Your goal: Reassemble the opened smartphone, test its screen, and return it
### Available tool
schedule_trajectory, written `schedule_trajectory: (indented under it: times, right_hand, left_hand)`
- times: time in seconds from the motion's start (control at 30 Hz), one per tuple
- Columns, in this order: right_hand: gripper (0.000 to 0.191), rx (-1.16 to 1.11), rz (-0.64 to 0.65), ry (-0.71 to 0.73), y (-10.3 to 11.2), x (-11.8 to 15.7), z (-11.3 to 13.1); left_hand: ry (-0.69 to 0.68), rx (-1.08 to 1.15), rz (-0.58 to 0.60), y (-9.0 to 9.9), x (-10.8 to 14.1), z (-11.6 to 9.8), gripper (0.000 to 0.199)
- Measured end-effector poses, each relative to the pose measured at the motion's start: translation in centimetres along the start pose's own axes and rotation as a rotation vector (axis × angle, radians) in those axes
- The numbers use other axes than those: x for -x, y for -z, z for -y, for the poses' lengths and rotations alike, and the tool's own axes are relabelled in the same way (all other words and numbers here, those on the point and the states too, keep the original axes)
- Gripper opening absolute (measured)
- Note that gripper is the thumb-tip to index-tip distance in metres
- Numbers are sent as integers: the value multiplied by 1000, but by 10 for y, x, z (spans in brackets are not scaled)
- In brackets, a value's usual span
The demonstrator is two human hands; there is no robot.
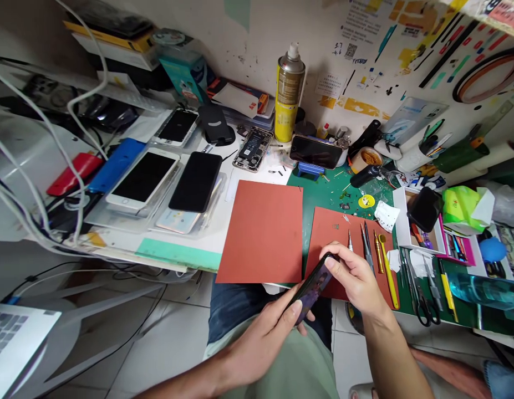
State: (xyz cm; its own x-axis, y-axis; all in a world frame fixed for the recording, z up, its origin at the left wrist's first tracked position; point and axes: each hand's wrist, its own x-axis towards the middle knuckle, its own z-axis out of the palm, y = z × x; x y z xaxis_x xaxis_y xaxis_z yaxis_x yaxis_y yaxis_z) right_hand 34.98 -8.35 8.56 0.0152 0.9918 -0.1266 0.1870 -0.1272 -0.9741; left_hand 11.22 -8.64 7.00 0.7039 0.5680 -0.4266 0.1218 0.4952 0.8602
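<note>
Head view: dark phone (315,289) held tilted over person's lap, by near edge of tabletop (207,239). Left hand (272,328): fingers clamped around lower end, thumb on screen. Right hand (353,275): fingers clamped on upper end. Bare reddish mat (260,233) beyond; yellow tool (388,271) lies right of right hand.

Held phone (313,293) before two mats (260,233), stacked phones (144,176) left, spray can (289,97) behind, tools (378,254) on the right mat (324,235), scissors (423,315) farther right
</note>
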Motion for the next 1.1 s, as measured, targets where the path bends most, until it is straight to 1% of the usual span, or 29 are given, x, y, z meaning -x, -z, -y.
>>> schedule_trajectory:
  times: [0.1,0.17,0.23,0.37,0.57,0.7,0.8,0.87,0.97,1.1]
  right_hand:
    - [26,60,18,-22,-2,1,2]
    - [31,118,14,-35,-5,1,3]
    - [28,147,6,-45,-7,1,3]
    - [26,132,12,-52,-8,1,0]
    - [24,104,5,-64,-8,1,0]
    - [24,100,-21,-72,-9,2,-1]
    - [27,67,-36,-84,-8,3,-3]
    - [29,34,-73,-95,-6,2,-5]
    - [33,2,-155,-116,-3,2,-8]
    - [37,-35,-173,-154,-1,2,-13]
  left_hand:
    - [-11,-91,-24,2,3,-1,58]
    - [-21,-120,-43,2,3,-2,57]
    - [-41,-135,-56,1,4,-1,55]
    - [-60,-160,-84,0,3,3,56]
    - [-41,-228,-97,-4,1,5,60]
    - [-47,-252,-110,-4,1,3,61]
    - [-45,-229,-71,-2,0,0,60]
    - [-40,-188,-56,0,1,-1,60]
    - [-49,-163,-70,4,2,-5,59]
    - [-66,-159,-55,7,4,-11,59]
